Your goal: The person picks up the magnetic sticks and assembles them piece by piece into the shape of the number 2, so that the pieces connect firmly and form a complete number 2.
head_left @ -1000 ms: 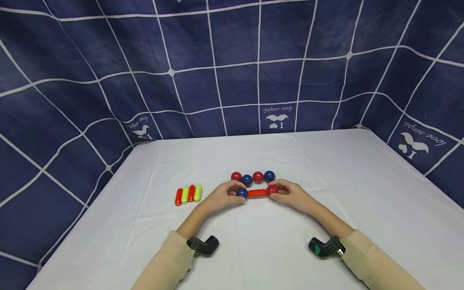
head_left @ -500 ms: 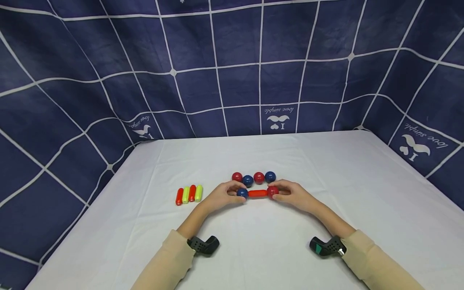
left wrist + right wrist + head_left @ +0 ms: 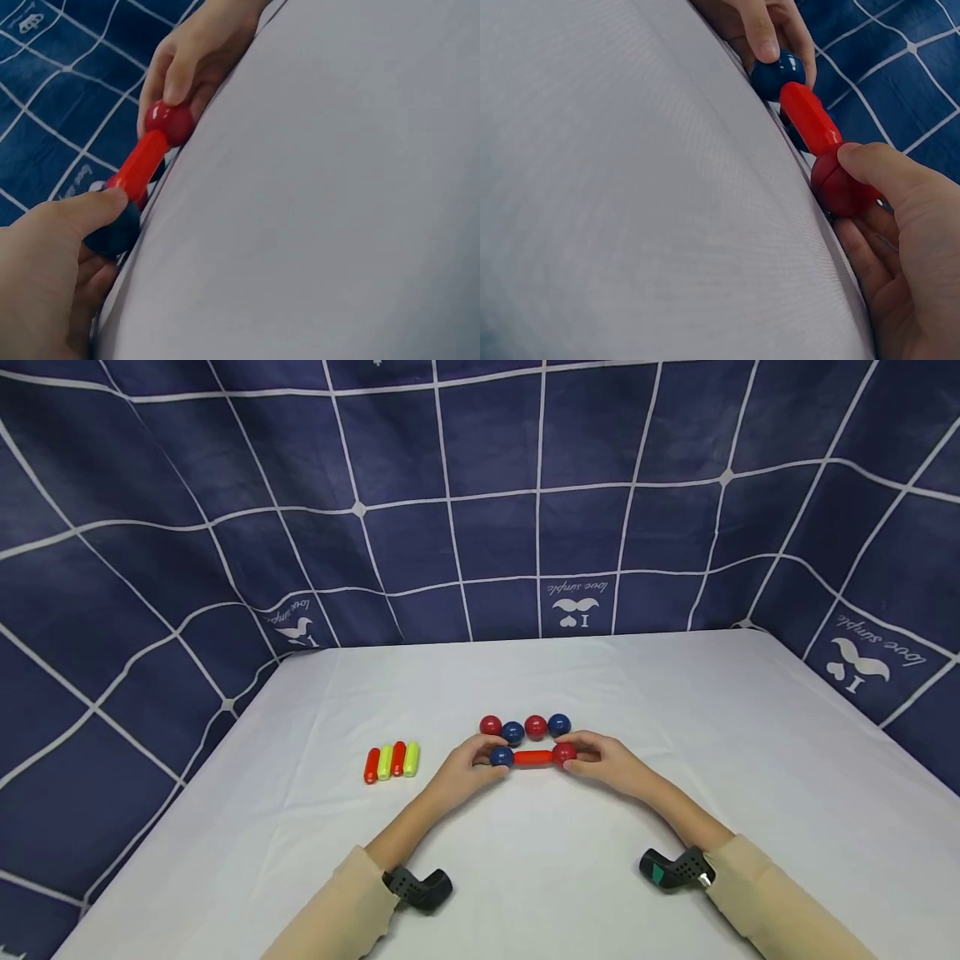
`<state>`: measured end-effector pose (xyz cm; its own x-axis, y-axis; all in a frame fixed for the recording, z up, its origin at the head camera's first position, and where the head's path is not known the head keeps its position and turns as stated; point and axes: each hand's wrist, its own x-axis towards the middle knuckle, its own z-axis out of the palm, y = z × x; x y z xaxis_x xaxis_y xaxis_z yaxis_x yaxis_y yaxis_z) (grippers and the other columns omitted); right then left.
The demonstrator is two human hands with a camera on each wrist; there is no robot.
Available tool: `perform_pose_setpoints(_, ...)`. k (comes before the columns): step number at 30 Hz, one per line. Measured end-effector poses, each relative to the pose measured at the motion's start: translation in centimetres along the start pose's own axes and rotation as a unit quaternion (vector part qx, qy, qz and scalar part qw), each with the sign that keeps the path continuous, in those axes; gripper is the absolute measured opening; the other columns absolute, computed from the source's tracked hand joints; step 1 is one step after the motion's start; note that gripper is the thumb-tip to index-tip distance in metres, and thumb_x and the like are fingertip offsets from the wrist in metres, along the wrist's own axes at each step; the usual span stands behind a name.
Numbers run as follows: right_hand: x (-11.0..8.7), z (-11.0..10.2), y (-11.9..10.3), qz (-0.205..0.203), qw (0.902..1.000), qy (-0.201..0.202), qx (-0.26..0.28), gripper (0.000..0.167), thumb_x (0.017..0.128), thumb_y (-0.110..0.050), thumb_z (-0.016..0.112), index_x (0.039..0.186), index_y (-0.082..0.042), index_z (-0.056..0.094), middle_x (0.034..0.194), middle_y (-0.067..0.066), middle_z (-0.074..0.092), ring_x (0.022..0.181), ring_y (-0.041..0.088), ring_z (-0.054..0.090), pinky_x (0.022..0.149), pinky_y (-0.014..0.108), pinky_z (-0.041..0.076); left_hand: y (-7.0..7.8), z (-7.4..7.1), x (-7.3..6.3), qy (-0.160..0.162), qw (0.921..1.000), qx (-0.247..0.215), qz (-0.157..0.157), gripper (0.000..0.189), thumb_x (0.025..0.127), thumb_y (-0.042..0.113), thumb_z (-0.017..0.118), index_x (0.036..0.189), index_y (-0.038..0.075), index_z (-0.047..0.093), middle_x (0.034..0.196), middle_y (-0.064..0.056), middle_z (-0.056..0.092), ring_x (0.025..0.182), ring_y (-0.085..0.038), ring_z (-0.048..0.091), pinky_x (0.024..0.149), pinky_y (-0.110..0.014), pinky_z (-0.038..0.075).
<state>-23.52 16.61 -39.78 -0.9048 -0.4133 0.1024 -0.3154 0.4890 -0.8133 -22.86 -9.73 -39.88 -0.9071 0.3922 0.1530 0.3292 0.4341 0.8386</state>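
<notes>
A red rod (image 3: 533, 758) lies level between a blue ball (image 3: 501, 757) and a red ball (image 3: 564, 755), end to end like a dumbbell. My left hand (image 3: 468, 770) pinches the blue ball between thumb and fingers. On the other side, my right hand (image 3: 609, 763) grips the red ball the same way. In the left wrist view the left thumb covers the spot where the rod (image 3: 141, 166) meets the blue ball (image 3: 114, 231). The right wrist view shows the right thumb on top of the red ball (image 3: 838, 184), close to the rod's end.
Just behind the dumbbell shape sits a row of balls: a red one (image 3: 491, 726), a blue one (image 3: 513, 732), another red (image 3: 536, 727) and another blue (image 3: 558, 725). Left of my left hand several red and yellow-green rods (image 3: 391, 762) lie side by side on the white tablecloth (image 3: 525, 877).
Both hands keep hold of their balls in nearly the same place. The left wrist and forearm have shifted slightly down and left.
</notes>
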Motion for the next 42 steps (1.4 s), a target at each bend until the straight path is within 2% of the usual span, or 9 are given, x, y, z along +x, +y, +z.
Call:
perform_pose_setpoints(4,-0.4,-0.1,0.2,0.005,0.9999,-0.006,0.013,0.045,0.085,-0.028,0.063,0.124,-0.007,0.053,0.119,0.016,0.056,0.107,0.026,0.056,0.091,0.036,0.047,0.2,0.1,-0.8,0.045,0.9971,0.056,0.026,0.036,0.083,0.024,0.065,0.116,0.013,0.056,0.112,-0.002,0.058,0.1,-0.015,0.056,0.09,-0.033,0.047)
perform_pose_setpoints(7,-0.5,0.0,0.2,0.009,0.9997,-0.01,0.022,0.045,0.085,-0.027,0.063,0.124,-0.008,0.053,0.121,0.015,0.056,0.108,0.026,0.055,0.091,0.034,0.047,0.4,-0.8,-1.5,0.102,0.9857,0.121,0.057,0.029,0.084,0.021,0.064,0.111,0.013,0.059,0.105,-0.003,0.061,0.093,-0.015,0.056,0.083,-0.033,0.049)
perform_pose_setpoints(9,-0.4,0.0,0.1,0.009,0.9997,-0.011,0.022,0.044,0.085,-0.027,0.063,0.124,-0.009,0.053,0.122,0.015,0.055,0.108,0.026,0.055,0.09,0.033,0.047,0.4,-2.0,-1.7,0.142,0.9697,0.183,0.079,0.025,0.083,0.02,0.064,0.107,0.012,0.061,0.101,-0.004,0.062,0.089,-0.016,0.055,0.079,-0.033,0.049)
perform_pose_setpoints(12,-0.3,0.0,-0.1,0.006,0.9998,-0.008,0.017,0.043,0.085,-0.027,0.062,0.124,-0.009,0.053,0.122,0.014,0.055,0.108,0.026,0.055,0.09,0.033,0.048,0.4,-3.8,-1.7,0.182,0.935,0.292,0.084,0.02,0.083,0.02,0.064,0.1,0.01,0.062,0.096,-0.006,0.063,0.088,-0.02,0.056,0.075,-0.035,0.048)
perform_pose_setpoints(15,-0.2,-0.1,-0.2,-0.002,0.9999,-0.007,0.015,0.043,0.086,-0.026,0.062,0.123,-0.007,0.053,0.121,0.015,0.056,0.106,0.025,0.056,0.09,0.032,0.048,0.6,-5.7,-1.9,0.184,0.9067,0.378,0.035,0.019,0.083,0.024,0.063,0.095,0.008,0.062,0.092,-0.006,0.062,0.089,-0.022,0.057,0.074,-0.037,0.046)
perform_pose_setpoints(17,-0.1,-0.1,-0.2,-0.003,0.9998,-0.008,0.019,0.043,0.086,-0.026,0.062,0.123,-0.008,0.053,0.119,0.015,0.056,0.106,0.025,0.056,0.09,0.032,0.048,0.8,-6.6,-2.1,0.175,0.898,0.404,-0.011,0.02,0.084,0.025,0.062,0.092,0.007,0.062,0.088,-0.007,0.062,0.084,-0.024,0.057,0.07,-0.038,0.045)
perform_pose_setpoints(23,-0.2,0.0,0.1,0.005,0.9998,-0.01,0.019,0.043,0.085,-0.028,0.062,0.123,-0.01,0.053,0.118,0.013,0.057,0.105,0.023,0.056,0.09,0.031,0.048,1.3,-8.0,-2.6,0.127,0.8932,0.41,-0.134,0.026,0.084,0.031,0.061,0.08,0.005,0.059,0.072,-0.006,0.057,0.061,-0.019,0.051,0.052,-0.031,0.041)
perform_pose_setpoints(27,-0.2,0.0,0.1,0.006,0.9998,-0.007,0.019,0.043,0.085,-0.029,0.062,0.123,-0.01,0.054,0.119,0.013,0.057,0.106,0.024,0.056,0.089,0.032,0.048,1.2,-8.3,-2.7,0.098,0.8926,0.401,-0.181,0.027,0.083,0.031,0.062,0.074,0.007,0.053,0.068,-0.004,0.053,0.059,-0.017,0.047,0.049,-0.029,0.035)
perform_pose_setpoints(42,-0.1,-0.1,0.0,0.01,0.9998,-0.006,0.013,0.042,0.086,-0.026,0.062,0.123,-0.01,0.054,0.117,0.013,0.057,0.103,0.023,0.056,0.089,0.032,0.048,0.8,-7.1,-2.6,0.085,0.8836,0.429,-0.168,0.029,0.081,0.028,0.06,0.063,0.007,0.05,0.065,-0.004,0.045,0.055,-0.016,0.041,0.047,-0.028,0.033)
